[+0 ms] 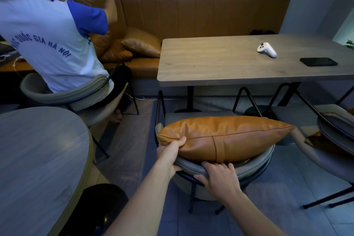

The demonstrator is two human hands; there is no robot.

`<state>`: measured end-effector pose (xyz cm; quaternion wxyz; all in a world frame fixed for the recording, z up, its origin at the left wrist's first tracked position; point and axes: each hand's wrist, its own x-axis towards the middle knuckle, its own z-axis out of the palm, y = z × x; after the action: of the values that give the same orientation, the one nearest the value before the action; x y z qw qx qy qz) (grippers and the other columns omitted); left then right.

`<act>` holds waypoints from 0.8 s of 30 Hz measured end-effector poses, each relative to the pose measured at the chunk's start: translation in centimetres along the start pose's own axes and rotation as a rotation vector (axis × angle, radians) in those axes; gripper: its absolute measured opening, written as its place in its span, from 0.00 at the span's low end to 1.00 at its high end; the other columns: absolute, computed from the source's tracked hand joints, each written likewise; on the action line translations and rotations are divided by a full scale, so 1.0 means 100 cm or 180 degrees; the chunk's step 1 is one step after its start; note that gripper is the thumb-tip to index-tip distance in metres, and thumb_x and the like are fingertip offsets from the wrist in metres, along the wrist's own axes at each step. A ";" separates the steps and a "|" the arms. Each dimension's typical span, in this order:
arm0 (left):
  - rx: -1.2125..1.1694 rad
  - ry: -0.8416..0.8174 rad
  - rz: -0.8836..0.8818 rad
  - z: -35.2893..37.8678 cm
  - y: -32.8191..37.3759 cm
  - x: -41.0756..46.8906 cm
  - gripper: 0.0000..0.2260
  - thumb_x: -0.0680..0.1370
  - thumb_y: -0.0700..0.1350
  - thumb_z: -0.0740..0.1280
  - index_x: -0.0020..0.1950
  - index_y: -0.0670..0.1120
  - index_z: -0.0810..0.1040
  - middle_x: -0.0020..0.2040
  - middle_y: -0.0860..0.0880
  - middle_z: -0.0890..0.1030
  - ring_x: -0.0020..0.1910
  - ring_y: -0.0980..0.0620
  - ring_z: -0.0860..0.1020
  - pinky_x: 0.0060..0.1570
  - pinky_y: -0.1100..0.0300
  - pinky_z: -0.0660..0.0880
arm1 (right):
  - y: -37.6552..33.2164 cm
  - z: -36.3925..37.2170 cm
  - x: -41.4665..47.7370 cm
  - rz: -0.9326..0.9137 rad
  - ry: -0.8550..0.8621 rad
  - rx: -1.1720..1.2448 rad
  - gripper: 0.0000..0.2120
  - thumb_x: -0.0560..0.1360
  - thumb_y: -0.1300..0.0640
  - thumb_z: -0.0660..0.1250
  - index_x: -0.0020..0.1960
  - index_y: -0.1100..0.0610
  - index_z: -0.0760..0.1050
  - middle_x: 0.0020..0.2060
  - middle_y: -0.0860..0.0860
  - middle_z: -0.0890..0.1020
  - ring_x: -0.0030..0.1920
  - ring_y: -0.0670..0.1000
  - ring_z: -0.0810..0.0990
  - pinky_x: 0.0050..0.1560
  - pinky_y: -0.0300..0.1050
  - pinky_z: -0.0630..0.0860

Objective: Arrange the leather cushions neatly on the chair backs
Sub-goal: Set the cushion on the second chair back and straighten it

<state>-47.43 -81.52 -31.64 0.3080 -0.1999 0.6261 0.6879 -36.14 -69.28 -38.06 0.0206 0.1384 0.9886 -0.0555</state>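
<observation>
Cushion on chair back, both hands engaged.
Left hand (169, 151) pinches the left corner of the tan leather cushion (226, 137); right hand (218, 176) clasps the grey chair back (254, 166) beneath it. Cushion lies lengthwise along the backrest, lower centre; wooden table (229, 59) above.
</observation>
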 end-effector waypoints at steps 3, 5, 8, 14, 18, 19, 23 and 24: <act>0.0026 -0.0032 -0.0004 -0.002 0.001 0.002 0.30 0.71 0.46 0.80 0.68 0.45 0.72 0.60 0.43 0.80 0.53 0.41 0.79 0.38 0.45 0.80 | -0.002 0.001 -0.001 -0.0007 0.0097 0.0023 0.21 0.80 0.34 0.55 0.62 0.46 0.74 0.55 0.50 0.85 0.58 0.57 0.80 0.54 0.54 0.66; -0.0004 -0.0047 -0.0011 -0.004 0.001 0.005 0.28 0.71 0.45 0.79 0.67 0.45 0.72 0.57 0.43 0.80 0.52 0.41 0.79 0.41 0.44 0.80 | -0.005 0.004 0.000 -0.0042 0.0278 0.0067 0.20 0.79 0.34 0.58 0.59 0.46 0.77 0.50 0.50 0.87 0.54 0.58 0.82 0.51 0.54 0.67; -0.0020 -0.0050 -0.0019 -0.006 0.001 0.010 0.28 0.71 0.45 0.79 0.67 0.45 0.72 0.56 0.44 0.79 0.53 0.40 0.78 0.49 0.37 0.80 | -0.005 0.013 0.003 -0.0098 0.0334 -0.0112 0.17 0.72 0.34 0.65 0.45 0.47 0.80 0.33 0.51 0.85 0.36 0.59 0.83 0.39 0.53 0.70; -0.0010 -0.0043 0.0042 -0.007 -0.001 0.011 0.32 0.70 0.47 0.80 0.70 0.45 0.70 0.63 0.42 0.78 0.61 0.37 0.77 0.57 0.31 0.77 | -0.003 0.022 0.004 0.0013 0.0550 -0.0346 0.20 0.70 0.34 0.60 0.39 0.49 0.79 0.25 0.52 0.81 0.27 0.59 0.79 0.32 0.50 0.70; -0.0016 -0.0089 0.0062 -0.010 -0.004 0.011 0.34 0.69 0.49 0.81 0.71 0.46 0.69 0.65 0.42 0.77 0.63 0.37 0.76 0.57 0.31 0.76 | -0.003 0.024 0.002 -0.0004 0.0515 -0.0475 0.16 0.70 0.35 0.70 0.42 0.49 0.80 0.27 0.52 0.82 0.29 0.58 0.81 0.34 0.52 0.70; -0.0014 -0.0095 0.0057 -0.011 -0.005 0.012 0.34 0.69 0.49 0.81 0.71 0.46 0.69 0.65 0.42 0.77 0.63 0.36 0.76 0.57 0.31 0.77 | -0.002 0.024 0.002 -0.0027 0.0549 -0.0486 0.16 0.69 0.36 0.72 0.42 0.49 0.80 0.27 0.53 0.82 0.29 0.58 0.80 0.34 0.52 0.71; 0.0031 -0.0130 0.0071 -0.014 -0.008 0.013 0.32 0.70 0.49 0.81 0.69 0.46 0.71 0.65 0.42 0.77 0.63 0.37 0.76 0.57 0.33 0.77 | -0.003 0.025 0.003 -0.0119 0.0740 -0.0486 0.17 0.68 0.37 0.73 0.39 0.51 0.79 0.24 0.53 0.80 0.26 0.58 0.79 0.32 0.52 0.71; 0.0037 -0.0141 0.0074 -0.014 -0.008 0.013 0.33 0.70 0.50 0.81 0.70 0.46 0.70 0.65 0.42 0.77 0.63 0.37 0.76 0.57 0.34 0.77 | -0.002 0.025 0.003 -0.0146 0.0768 -0.0493 0.17 0.67 0.37 0.74 0.39 0.51 0.79 0.24 0.52 0.80 0.26 0.58 0.79 0.32 0.51 0.71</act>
<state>-48.00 -82.70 -33.32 0.3149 -0.1755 0.6254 0.6920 -36.44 -69.72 -40.49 -0.0890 0.1194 0.9881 0.0376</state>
